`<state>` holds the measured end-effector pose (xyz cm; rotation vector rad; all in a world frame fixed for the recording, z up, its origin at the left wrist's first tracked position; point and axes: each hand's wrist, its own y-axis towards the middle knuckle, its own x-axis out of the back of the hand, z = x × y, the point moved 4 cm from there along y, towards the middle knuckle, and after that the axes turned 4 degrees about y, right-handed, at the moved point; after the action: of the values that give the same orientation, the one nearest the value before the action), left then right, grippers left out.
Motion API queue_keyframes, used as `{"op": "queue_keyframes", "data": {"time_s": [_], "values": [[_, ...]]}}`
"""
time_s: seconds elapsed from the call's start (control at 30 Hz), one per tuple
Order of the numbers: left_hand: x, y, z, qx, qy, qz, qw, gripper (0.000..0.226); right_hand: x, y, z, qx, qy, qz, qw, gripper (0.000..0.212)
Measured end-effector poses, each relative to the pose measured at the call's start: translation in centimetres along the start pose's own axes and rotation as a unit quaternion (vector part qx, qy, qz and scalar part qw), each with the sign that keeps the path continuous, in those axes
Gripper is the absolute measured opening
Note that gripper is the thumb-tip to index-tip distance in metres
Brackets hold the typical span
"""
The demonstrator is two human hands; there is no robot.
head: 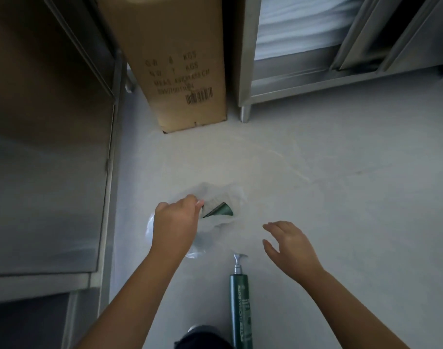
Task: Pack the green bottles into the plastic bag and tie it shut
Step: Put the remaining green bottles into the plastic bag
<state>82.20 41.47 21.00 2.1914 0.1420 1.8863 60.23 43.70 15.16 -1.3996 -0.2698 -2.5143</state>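
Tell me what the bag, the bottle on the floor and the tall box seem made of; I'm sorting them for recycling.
Bag: thin translucent plastic film, crinkled, with something green showing through it.
Bottle: probably glossy green plastic, though coated metal is possible; its pump looks silvery, metal or plated plastic.
Box: brown corrugated cardboard, matte, printed with a barcode.

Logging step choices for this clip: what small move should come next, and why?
Probably the right hand drops to grasp the green pump bottle lying on the floor. That hand is open and empty just above it, while the left hand holds the plastic bag open with one green bottle inside.
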Motion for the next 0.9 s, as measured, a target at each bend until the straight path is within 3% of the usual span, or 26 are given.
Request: {"op": "queue_keyframes", "data": {"time_s": [0.17,0.33,0.6,0.9], "values": [[-3.4,-3.6,-1.7,-0.081,0.089,-0.071,0.990,0.038,-6.8,-2.2,-3.7,0.022,0.008,-0.008,1.000,0.033],[-5.0,-7.2,-2.3,-0.099,0.132,-0.102,0.981,0.036,-13.0,-5.3,-6.3,0.017,0.040,0.020,0.999,0.031],[-7.7,-13.0,-2.5,-0.118,0.144,-0.089,0.979,0.033,-20.1,-10.0,-8.2,-0.114,0.119,0.146,0.975,0.042],[-9.1,-14.2,-2.0,-0.083,0.130,-0.083,0.985,0.033,-23.6,-11.0,-7.4,-0.200,0.150,0.133,0.959,0.073]]}}
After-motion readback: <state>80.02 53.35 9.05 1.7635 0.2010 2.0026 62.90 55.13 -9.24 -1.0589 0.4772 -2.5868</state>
